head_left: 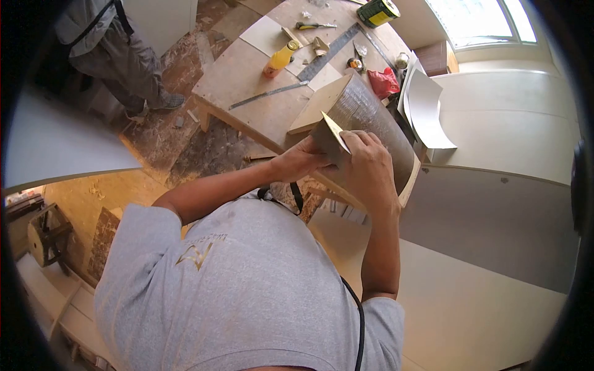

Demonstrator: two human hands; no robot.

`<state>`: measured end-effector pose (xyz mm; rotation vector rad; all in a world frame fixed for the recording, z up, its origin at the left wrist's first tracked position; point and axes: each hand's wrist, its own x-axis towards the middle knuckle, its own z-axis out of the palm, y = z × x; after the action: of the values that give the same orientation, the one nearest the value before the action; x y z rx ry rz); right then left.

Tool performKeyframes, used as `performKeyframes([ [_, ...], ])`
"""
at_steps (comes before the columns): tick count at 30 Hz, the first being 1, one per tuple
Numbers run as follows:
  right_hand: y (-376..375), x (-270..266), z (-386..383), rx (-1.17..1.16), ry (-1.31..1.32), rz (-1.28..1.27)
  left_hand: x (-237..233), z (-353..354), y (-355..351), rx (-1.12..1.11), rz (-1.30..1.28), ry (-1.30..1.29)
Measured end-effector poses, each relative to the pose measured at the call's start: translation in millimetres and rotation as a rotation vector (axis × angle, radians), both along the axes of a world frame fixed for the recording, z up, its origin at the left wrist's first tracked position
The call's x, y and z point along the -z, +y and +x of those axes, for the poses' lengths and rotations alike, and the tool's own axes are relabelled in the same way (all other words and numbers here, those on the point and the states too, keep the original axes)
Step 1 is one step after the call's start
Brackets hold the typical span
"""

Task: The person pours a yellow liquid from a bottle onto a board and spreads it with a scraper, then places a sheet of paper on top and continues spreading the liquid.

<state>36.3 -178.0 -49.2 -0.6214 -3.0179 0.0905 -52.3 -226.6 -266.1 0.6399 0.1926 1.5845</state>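
Both hands grip a small folded sheet of sandpaper (pixel 326 137), dark on one face and pale yellow on the other. My left hand (pixel 300 161) has its fingers closed on the sheet's lower left part. From the right, my right hand (pixel 370 157) pinches its other edge between thumb and fingers. Just beyond the hands, on the workbench, lies a curved wooden piece (pixel 371 108) with a shiny grey-brown outer surface and pale wood ends. My hands cover part of its near side.
The wooden workbench (pixel 247 77) carries a yellow bottle (pixel 280 59), a metal square (pixel 331 52), a utility knife (pixel 314 26), a can (pixel 378 12) and a red bag (pixel 383 83). Another person (pixel 117 55) stands at upper left. Large pale panels (pixel 482 303) lie at right.
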Motion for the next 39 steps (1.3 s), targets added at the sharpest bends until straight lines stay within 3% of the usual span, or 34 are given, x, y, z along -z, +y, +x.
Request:
performKeyframes([
  [7, -19, -10, 6, -0.072, 0.017, 0.009, -5, -2, 7, 0.038, 0.108, -0.107],
  [11, -25, -20, 8, -0.074, -0.049, 0.004, 40, 4, 18, 0.076, 0.106, -0.093],
  [13, -27, -39, 8, -0.159, -0.114, -0.116, 74, 7, 23, -0.212, 0.179, 0.636],
  [14, -26, -48, 9, -0.168, -0.101, -0.17, 72, 26, 29, -0.118, 0.141, 0.043],
  [18, -11, -80, 21, -0.05, 0.0, 0.065, -5, 4, 17, -0.008, 0.053, 0.018],
  [20, 12, -84, 33, 0.183, 0.164, -0.052, -7, 4, 17, -0.004, 0.024, 0.006],
  [24, 60, -61, 54, 0.267, 0.178, -0.131, -3, -3, 18, 0.051, 0.009, -0.077],
  [30, 98, -3, 60, 0.264, 0.184, -0.073, 7, -3, 8, 0.082, -0.042, -0.208],
  [32, 116, 16, 64, 0.152, 0.126, 0.013, 15, 1, 4, 0.111, -0.05, -0.218],
  [39, 106, 53, 59, 0.157, 0.109, 0.081, 26, 13, -1, 0.054, -0.174, -0.273],
])
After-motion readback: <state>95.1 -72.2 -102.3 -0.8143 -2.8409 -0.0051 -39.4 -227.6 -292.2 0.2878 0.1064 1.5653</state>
